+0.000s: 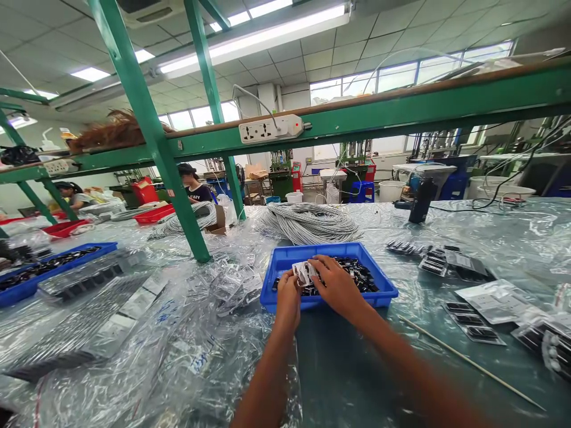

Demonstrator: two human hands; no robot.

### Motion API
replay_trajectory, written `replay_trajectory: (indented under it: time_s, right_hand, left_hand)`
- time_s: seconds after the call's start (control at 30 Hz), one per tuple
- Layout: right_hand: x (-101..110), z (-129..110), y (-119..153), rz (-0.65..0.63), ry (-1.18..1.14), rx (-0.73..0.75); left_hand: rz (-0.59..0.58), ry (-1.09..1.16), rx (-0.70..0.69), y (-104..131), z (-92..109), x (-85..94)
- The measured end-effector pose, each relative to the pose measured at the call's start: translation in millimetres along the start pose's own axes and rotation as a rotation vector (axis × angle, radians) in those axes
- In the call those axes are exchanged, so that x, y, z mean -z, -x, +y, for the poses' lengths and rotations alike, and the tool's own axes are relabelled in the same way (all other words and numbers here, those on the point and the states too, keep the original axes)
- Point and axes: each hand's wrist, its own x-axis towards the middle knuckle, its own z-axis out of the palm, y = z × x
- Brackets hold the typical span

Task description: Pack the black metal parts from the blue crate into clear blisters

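The left hand [289, 297] grips the small white piece [304, 273] at its left edge, thumb and fingers closed on it. The right hand [341, 288] has bent fingertips at the piece's right side; whether they pinch or only touch it, the view does not show. The dark areas on the piece are too small to identify.

Support the piece with the left fingers at the edge only, leaving its face accessible. Apply light, even pressure with the right fingertips; excess force may bend the piece or tilt it out of the grip.

The piece is above the blue tray [389, 293], over small black parts [361, 276]. Work inside the rim, so that anything dropped lands in the tray. Hold the wrists clear of the near wall to avoid jolting it.

Beyond the tray lies the grey cable coil [312, 224]; clear packets [232, 285] lie to the left, and a thin rod [473, 359] to the right. Guard against sleeves or forearms dragging these.
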Motion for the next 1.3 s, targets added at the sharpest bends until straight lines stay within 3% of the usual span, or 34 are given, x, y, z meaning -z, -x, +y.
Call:
replay_trajectory:
  time_s: [0.23,0.4,0.6,0.7,0.77,0.83,1.07,1.3]
  right_hand:
    - [-23,-2,7,0.075,-0.235,0.088]
    - [-21,-10,8,0.128,-0.438,-0.053]
    - [-8,-3,0,-0.013,-0.764,-0.265]
    - [-5,7,-3,-0.071,-0.63,-0.244]
    - [-7,13,-4,-0.049,-0.483,-0.2]
    - [-10,17,-2,-0.004,-0.359,-0.164]
    - [-17,9,7,0.045,-0.307,0.026]
    - [-22,-11,11,0.042,-0.41,-0.021]
  left_hand:
    - [-0.051,-0.031,-0.066,6,1,2.6]
    - [-0.082,0.042,-0.051,7,6,6.7]
    - [-0.161,-0.088,-0.103,5,11,8.9]
    - [0.011,-0.213,-0.127,0,11,12.9]
    - [0.143,-0.205,-0.134,-5,12,16.6]
    - [0.192,-0.145,-0.12,-9,14,18.7]
    - [0.035,0.054,-0.025,-1,19,4.2]
    - [0.038,-0.018,-0.062,10,16,3.7]
